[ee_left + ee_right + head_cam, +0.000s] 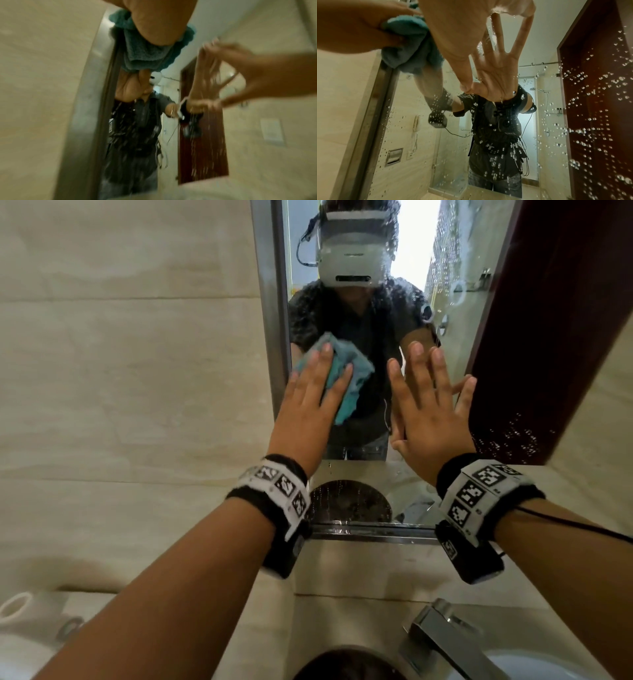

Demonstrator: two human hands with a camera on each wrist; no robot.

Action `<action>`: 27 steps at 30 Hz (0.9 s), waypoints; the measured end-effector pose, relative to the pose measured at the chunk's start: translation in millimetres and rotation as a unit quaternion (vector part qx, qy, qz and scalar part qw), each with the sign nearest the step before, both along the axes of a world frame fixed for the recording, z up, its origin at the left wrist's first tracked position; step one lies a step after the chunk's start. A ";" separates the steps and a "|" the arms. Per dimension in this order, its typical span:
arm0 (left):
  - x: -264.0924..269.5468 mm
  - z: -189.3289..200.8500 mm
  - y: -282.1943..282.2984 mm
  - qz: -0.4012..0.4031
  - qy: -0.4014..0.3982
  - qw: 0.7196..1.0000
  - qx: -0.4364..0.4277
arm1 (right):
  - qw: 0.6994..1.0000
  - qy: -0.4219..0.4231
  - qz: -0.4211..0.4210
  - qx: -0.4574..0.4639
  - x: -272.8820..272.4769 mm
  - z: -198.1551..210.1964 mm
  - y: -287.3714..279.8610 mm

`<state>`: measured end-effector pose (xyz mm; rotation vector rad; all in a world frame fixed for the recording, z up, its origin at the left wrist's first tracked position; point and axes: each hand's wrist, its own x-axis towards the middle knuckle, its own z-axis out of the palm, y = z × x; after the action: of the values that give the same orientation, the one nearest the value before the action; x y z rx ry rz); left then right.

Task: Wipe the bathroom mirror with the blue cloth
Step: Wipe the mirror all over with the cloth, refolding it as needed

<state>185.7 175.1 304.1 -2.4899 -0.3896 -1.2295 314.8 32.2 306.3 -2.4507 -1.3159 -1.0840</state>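
The mirror (455, 313) hangs on the wall ahead in a metal frame, its glass (594, 102) dotted with water drops. My left hand (313, 392) lies flat with straight fingers on the crumpled blue cloth (109, 361), pressing it against the glass near the mirror's left edge. In the left wrist view the cloth (145, 54) bulges out from under my palm. My right hand (431, 398) rests on the bare glass to the right of the cloth, fingers spread and straight, holding nothing. In the right wrist view its fingertips (465, 86) touch their own reflection, with the cloth (412, 44) beside them.
Beige tiled wall (130, 371) lies left of the mirror. A dark red door shows reflected at the right (555, 337). A chrome tap (442, 642) and a white basin (534, 666) sit below my right arm. A ledge (370, 532) runs under the mirror.
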 end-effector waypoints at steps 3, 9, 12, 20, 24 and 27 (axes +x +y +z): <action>-8.6 -62.5 -1.6 0.010 0.138 0.989 0.060 | 1.000 -0.004 0.002 -0.006 -0.4 1.2 -0.9; -15.5 -23.3 8.7 0.022 0.176 0.976 0.130 | 1.000 0.008 0.003 -0.013 -3.2 3.4 -2.7; -9.8 27.0 10.1 0.005 0.035 0.998 0.047 | 1.000 0.018 0.006 -0.020 -4.8 4.3 -3.8; -14.3 -61.7 -9.6 0.049 0.257 0.963 0.059 | 0.999 0.021 0.015 -0.020 -3.0 3.8 -4.1; -19.1 -34.0 -1.7 0.048 0.260 0.962 0.069 | 0.999 0.022 0.010 -0.025 -4.1 4.8 -3.8; -11.6 13.6 -0.8 0.008 0.075 0.997 0.018 | 0.999 0.028 0.010 -0.024 -5.0 5.1 -3.8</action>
<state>174.1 174.3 317.6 -2.5229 -0.3446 -1.0272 309.7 28.4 311.3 -2.4780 -1.3618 -0.9836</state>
